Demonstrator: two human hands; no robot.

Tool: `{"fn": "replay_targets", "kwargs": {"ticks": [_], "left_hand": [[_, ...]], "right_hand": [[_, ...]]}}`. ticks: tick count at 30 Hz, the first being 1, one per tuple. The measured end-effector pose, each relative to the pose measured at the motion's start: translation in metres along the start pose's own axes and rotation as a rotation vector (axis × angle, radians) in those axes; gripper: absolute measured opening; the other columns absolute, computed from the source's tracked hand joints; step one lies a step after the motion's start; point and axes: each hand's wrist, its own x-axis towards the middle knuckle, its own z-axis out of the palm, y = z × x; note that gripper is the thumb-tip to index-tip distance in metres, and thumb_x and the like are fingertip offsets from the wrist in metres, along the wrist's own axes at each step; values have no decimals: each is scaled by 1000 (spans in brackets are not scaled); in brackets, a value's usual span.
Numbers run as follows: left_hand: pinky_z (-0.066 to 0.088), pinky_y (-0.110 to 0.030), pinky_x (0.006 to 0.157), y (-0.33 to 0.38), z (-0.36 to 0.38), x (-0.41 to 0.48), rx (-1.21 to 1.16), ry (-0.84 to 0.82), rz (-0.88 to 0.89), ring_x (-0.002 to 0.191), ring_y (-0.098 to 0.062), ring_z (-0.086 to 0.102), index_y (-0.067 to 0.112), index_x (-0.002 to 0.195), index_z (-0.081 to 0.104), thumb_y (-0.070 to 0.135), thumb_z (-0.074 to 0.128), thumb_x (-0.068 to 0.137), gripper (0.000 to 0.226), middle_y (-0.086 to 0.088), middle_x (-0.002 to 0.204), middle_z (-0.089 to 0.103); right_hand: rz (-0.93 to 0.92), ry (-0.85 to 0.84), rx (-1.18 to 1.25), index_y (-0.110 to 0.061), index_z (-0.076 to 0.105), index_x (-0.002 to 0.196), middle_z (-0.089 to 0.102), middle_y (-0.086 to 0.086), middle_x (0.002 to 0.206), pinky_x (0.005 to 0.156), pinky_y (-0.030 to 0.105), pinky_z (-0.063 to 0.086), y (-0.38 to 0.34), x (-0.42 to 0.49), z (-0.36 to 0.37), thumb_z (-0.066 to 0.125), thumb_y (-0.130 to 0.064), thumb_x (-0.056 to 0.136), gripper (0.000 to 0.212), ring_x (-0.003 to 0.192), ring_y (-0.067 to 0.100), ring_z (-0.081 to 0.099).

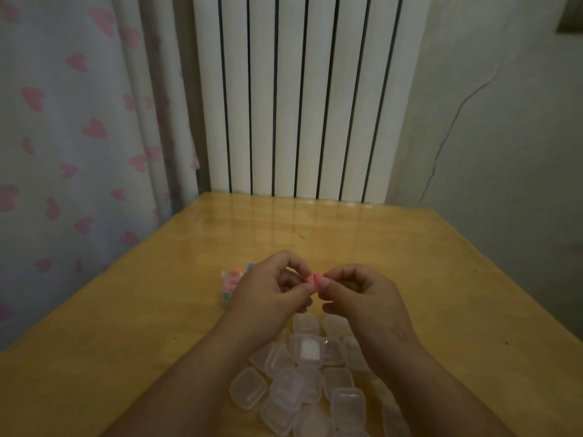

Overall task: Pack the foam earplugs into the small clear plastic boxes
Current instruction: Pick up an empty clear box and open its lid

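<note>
Between the two hands: a pink earplug is held up over the table, pinched at both ends.
Left hand: the thumb and first finger squeeze the left end of the pink earplug. The other fingers curl in, and the back of the hand faces up.
Right hand: the thumb and first finger squeeze the right end. The thumbnail shows just beside the pink foam, and the other fingers curl under.
Arms: both bare arms come in from the bottom edge and lean toward each other, so the hands meet in the middle.
Under the arms: a pile of small clear boxes lies on the table, close to the person. Some boxes rest on others, and the arms hide part of the pile. I cannot tell which lids are open.
Behind the left hand: a clear bag of earplugs lies flat on the table. Orange, pink, green and blue bits show inside, and the hand hides its right part.
Table: it is yellow wood and shiny.
Far end: a white radiator stands right behind the table.
Left side: a curtain with pink hearts hangs down.
Right side: a pale wall has a thin dark line running down it.
Writing: the bag is too blurry to read.
</note>
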Motion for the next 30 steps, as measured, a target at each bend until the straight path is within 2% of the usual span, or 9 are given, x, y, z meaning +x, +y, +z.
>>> {"fn": "replay_targets", "kwargs": {"ticks": [4, 7, 9, 12, 18, 22, 24, 27, 30], "left_hand": [[52, -30, 66, -2, -1, 1, 135, 70, 47, 69, -8, 63, 26, 73, 69, 27, 81, 77, 13, 4, 72, 70], [51, -35, 75, -2, -3, 3, 135, 125, 34, 71, -11, 65, 27, 70, 71, 30, 83, 72, 13, 6, 71, 71], [56, -30, 70, -1, -3, 2, 71, 117, 0, 68, -13, 68, 22, 71, 71, 17, 82, 75, 12, 3, 70, 72], [59, -28, 66, 1, -2, 2, -25, 95, -44, 67, -15, 71, 10, 77, 71, 3, 77, 79, 10, -3, 71, 74], [60, -41, 74, -1, -3, 3, -225, 55, -114, 70, -21, 71, 6, 94, 65, -9, 71, 80, 22, -6, 75, 70], [60, -33, 71, 3, -3, 1, -342, 2, -144, 75, -22, 72, 9, 105, 68, -12, 66, 82, 31, -7, 76, 66], [60, -32, 71, 5, -2, -1, -319, -18, -145, 75, -21, 72, 10, 104, 70, -12, 65, 84, 30, -6, 77, 67], [59, -29, 67, 5, -3, -2, -213, -27, -123, 75, -20, 70, 14, 100, 73, -6, 67, 84, 27, -9, 81, 68], [57, -29, 66, 4, -3, 0, -140, -16, -97, 73, -16, 68, 15, 93, 74, 3, 72, 84, 16, -12, 82, 72]], "right_hand": [[-40, -25, -30, -9, 75, 84, 74, 4, 77, 66, 23, 58, 0, 0, -1, 77, -10, 79, 5, 71, 10, 69], [-25, -63, -10, -11, 75, 89, 75, 3, 80, 64, 20, 55, 0, -1, -1, 79, -12, 76, 13, 73, 8, 69], [-22, -70, 10, -11, 74, 90, 75, 2, 80, 63, 20, 53, 0, -1, 0, 78, -12, 77, 14, 73, 7, 69], [-11, -51, 57, -9, 71, 93, 74, 3, 80, 62, 19, 53, 0, -1, 0, 78, -11, 77, 18, 72, 7, 68], [-25, -57, 39, -7, 73, 87, 74, 6, 76, 61, 19, 53, 2, 0, 1, 77, -10, 78, 11, 69, 7, 66], [-40, -76, -32, -9, 71, 91, 74, 11, 83, 55, 14, 48, 1, 0, 2, 75, -5, 80, 12, 66, 2, 65], [-51, -57, -65, -13, 72, 88, 73, 11, 80, 55, 18, 49, 2, 1, 1, 76, -7, 80, 10, 64, 5, 64], [-60, -37, -97, -15, 73, 85, 71, 10, 78, 64, 33, 55, 4, 1, 0, 77, -12, 79, 8, 67, 12, 64], [-52, -55, -59, -8, 71, 88, 70, 9, 78, 66, 35, 58, 4, 1, 0, 74, -4, 81, 8, 66, 13, 67]]}}
